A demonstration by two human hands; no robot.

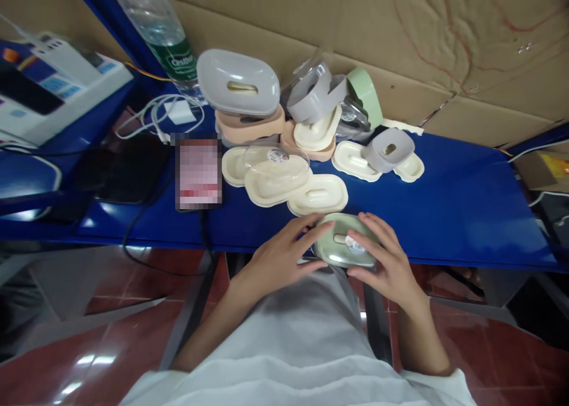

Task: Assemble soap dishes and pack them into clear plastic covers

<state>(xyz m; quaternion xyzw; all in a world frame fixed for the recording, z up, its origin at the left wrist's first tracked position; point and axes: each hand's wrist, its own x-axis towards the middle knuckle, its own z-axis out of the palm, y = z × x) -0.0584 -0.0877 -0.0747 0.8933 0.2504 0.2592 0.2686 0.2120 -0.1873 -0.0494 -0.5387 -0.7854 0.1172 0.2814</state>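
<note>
A pale green oval soap box (329,254) under a clear lid, with a round white barcode sticker, is held at the blue table's front edge, close to my body. My left hand (291,249) grips its left end, thumb near the front and fingers along the far side. At the right end, my right hand (386,255) has its fingers on the lid and far rim, one of them by the sticker. Just beyond lie cream oval trays (317,194), one with a clear lid (288,160) on top.
Grey (262,92), peach (249,127) and green (364,92) box parts are piled at the back. A small grey box (391,148) rests on cream trays. Left are a water bottle (166,44), a phone with blurred screen (198,175), a white cable (151,106) and a power strip (84,106).
</note>
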